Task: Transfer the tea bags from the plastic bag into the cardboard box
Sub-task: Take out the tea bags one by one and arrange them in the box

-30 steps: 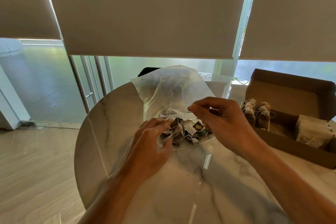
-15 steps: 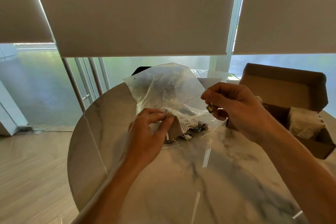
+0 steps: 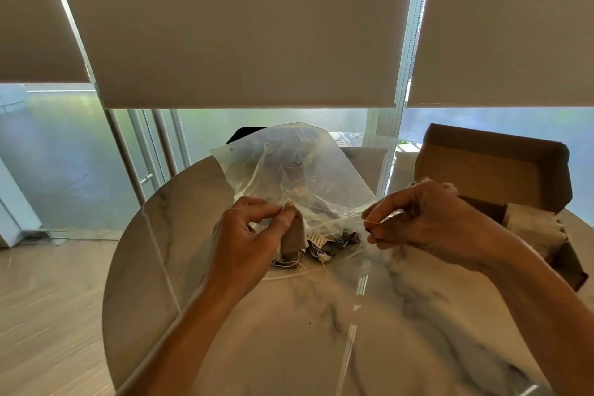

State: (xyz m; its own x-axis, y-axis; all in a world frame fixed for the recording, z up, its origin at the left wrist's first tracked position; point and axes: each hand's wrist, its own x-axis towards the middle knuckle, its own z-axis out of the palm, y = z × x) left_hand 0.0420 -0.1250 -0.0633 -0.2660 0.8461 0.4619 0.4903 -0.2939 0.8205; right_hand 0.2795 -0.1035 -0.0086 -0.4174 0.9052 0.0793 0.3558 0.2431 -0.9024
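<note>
Untangling one tea bag's string at the mouth of the plastic bag

The left hand (image 3: 247,235) is pinching a tan tea bag (image 3: 294,235) at the plastic bag (image 3: 299,177) mouth; the right hand (image 3: 427,219) is pinching its string (image 3: 373,222) taut. Best easing it free slowly before carrying it to the cardboard box (image 3: 491,170) on the surface (image 3: 289,331).

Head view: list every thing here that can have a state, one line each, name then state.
Clear plastic bag: open, crumpled, lying on the table, tea bags left inside.
Brown cardboard box: lid up, partly filled.
Brown paper tea bag: pinched at its top, hanging at the bag's mouth.
Thin white string: pinched by the right hand.
Left hand: shut on tea bag.
Right hand: shut on string.
Beige roller blinds: partly lowered.
</note>
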